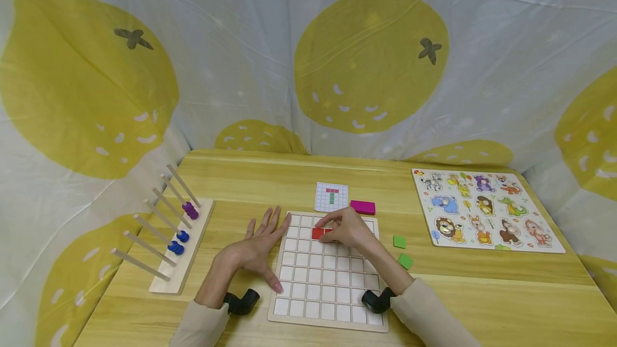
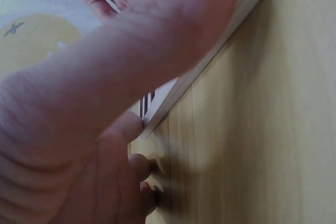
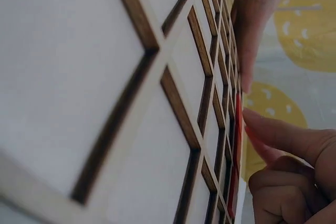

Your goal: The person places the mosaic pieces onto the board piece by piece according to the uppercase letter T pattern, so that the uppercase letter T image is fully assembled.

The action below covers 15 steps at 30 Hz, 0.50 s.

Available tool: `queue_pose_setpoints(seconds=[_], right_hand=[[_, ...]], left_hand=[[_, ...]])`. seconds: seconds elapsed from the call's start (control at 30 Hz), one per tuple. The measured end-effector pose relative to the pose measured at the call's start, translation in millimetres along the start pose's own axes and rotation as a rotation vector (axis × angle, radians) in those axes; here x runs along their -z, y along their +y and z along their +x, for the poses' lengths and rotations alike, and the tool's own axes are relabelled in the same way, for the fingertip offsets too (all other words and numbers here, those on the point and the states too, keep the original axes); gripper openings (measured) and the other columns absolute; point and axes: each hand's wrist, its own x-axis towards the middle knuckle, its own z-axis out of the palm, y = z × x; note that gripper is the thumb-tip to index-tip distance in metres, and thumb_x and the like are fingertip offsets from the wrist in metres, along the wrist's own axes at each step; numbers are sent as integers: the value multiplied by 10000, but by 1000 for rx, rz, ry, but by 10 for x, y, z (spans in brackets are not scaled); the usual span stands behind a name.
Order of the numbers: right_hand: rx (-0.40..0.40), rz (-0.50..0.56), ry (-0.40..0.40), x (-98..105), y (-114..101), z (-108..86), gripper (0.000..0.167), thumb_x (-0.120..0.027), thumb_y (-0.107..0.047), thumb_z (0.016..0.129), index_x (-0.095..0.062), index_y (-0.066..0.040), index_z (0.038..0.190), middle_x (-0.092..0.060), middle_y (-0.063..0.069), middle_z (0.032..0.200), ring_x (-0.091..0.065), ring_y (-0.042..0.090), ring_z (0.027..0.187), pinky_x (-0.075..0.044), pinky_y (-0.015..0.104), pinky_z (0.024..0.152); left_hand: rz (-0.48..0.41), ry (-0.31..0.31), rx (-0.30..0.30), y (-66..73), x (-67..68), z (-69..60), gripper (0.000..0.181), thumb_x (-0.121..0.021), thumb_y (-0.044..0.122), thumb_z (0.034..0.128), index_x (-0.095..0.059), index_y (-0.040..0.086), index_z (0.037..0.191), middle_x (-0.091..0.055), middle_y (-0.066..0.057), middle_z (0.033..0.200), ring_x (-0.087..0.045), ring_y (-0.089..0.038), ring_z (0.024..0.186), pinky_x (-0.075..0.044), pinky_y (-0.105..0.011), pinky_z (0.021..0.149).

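Note:
A white-celled wooden grid board (image 1: 329,326) lies in the middle of the table. Red square tiles (image 1: 317,233) sit side by side near its top; my right hand (image 1: 344,226) partly covers them. Thumb and forefinger of that hand pinch at a red tile (image 3: 238,129), the other fingers curled. My left hand (image 1: 253,248) is spread along the board's left side, with the thumb and forefinger touching its edge. Right of the board lie two green square tiles (image 1: 399,241). Behind it, a pattern card (image 1: 322,202) shows a red and green T.
A magenta block (image 1: 362,207) lies beside the card. At the left stands a wooden peg rack (image 1: 193,256) with upright pegs and purple and blue beads. An animal puzzle board (image 1: 463,213) lies at the right. Printed cloth (image 1: 241,79) hangs behind the table.

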Motion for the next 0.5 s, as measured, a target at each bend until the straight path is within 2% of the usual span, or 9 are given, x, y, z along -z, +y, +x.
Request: queue_pose_setpoints(seconds=[0.2,0.5], right_hand=[[13,-3,-16,219,66,-94,222,-868,-105,812,-809,-74,1023,-303,-36,569,-266,130,567,-258,237,533],[45,-53,-27,787,335,-454,296,-817,-161,883,-756,-58,1153,-297,-29,615,-264,115,569,-283,244,546]], left_hand=[[-5,-3,-1,10,0,-1,1549,-1013,413,554,13,95,1669,214,-224,1705,226,-414,1583,147,-690,1242],[-10,-1,-10,11,2,-11,1554,-1008,415,556,31,88,1666,226,-229,1698,235,-420,1576,152,-698,1235]])
